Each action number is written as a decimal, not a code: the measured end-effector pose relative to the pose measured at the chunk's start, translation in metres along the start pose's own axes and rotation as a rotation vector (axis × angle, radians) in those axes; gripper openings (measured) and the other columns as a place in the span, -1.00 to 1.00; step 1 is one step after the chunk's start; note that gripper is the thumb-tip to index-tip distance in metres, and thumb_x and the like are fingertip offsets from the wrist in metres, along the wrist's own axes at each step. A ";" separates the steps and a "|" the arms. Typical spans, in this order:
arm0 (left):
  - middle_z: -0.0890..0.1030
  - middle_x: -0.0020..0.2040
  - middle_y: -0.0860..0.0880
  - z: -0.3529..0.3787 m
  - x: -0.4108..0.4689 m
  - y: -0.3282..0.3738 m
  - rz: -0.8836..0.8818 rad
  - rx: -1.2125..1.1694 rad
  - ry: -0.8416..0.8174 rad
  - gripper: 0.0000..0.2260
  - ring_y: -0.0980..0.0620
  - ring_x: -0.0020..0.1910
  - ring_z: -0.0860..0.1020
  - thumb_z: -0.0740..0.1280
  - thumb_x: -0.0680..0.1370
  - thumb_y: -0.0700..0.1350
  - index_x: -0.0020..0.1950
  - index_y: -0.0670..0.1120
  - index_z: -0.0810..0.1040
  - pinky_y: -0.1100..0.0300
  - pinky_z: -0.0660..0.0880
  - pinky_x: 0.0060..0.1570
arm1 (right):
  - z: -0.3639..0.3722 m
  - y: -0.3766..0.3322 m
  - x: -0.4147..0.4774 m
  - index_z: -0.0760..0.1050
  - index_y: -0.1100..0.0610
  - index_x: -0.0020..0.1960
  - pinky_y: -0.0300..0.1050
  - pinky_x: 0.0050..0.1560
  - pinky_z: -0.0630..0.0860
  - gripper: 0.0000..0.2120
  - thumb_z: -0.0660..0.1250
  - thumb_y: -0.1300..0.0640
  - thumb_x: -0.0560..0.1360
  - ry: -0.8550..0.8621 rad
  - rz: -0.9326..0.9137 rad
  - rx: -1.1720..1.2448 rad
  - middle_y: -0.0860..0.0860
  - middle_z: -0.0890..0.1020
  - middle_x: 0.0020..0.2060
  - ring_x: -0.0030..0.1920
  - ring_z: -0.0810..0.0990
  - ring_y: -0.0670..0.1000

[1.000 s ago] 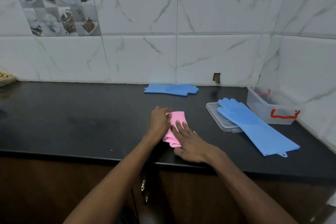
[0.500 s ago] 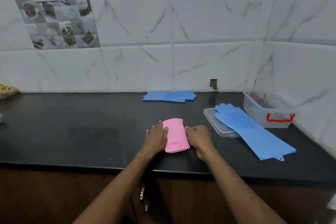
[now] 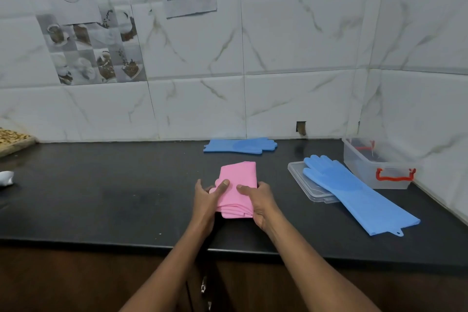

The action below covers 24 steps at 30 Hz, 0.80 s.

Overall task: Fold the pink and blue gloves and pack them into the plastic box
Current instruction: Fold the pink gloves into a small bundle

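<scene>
The folded pink gloves (image 3: 238,180) lie as a thick bundle on the black counter (image 3: 101,197) near its front edge. My left hand (image 3: 207,200) grips the bundle's left side with the thumb on top. My right hand (image 3: 260,202) grips its right side the same way. A blue glove (image 3: 359,195) lies flat and unfolded to the right, its fingers resting on the clear lid (image 3: 304,182). A second blue glove (image 3: 240,145) lies by the back wall. The clear plastic box (image 3: 379,167) with red handles stands open in the right corner.
Tiled walls close off the back and right side of the counter. A wooden board (image 3: 12,139) with something grainy on it sits at the far left, and a small white object (image 3: 6,177) lies at the left edge. Cabinet doors are below the counter.
My right hand came off the top of the pink bundle and went to its right side. Both hands now clasp it with thumbs on top. The camera tilted upward.
</scene>
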State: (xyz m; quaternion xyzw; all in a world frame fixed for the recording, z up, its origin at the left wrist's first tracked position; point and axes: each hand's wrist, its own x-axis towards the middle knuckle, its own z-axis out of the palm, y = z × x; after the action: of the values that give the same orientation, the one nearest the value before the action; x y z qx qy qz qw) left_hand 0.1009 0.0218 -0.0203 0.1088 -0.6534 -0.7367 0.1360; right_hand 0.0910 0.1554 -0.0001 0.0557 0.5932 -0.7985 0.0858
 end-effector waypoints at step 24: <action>0.65 -0.17 -0.33 -0.043 0.076 0.028 -0.376 -0.005 -0.009 -0.70 -0.21 -0.51 0.64 0.36 0.51 -0.39 0.17 -0.18 0.38 -0.14 0.55 -0.60 | -0.133 -0.020 -0.011 0.50 0.04 0.14 -0.42 -0.18 0.39 -0.75 0.40 0.04 0.50 0.036 -0.357 -1.144 -0.06 0.49 0.04 -0.09 0.52 -0.20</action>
State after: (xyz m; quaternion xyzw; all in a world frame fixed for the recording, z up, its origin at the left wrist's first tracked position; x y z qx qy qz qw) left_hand 0.0461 -0.0472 0.0033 0.2253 -0.6204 -0.7512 -0.0066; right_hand 0.0957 0.2894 -0.0183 -0.0863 0.9305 -0.3532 -0.0435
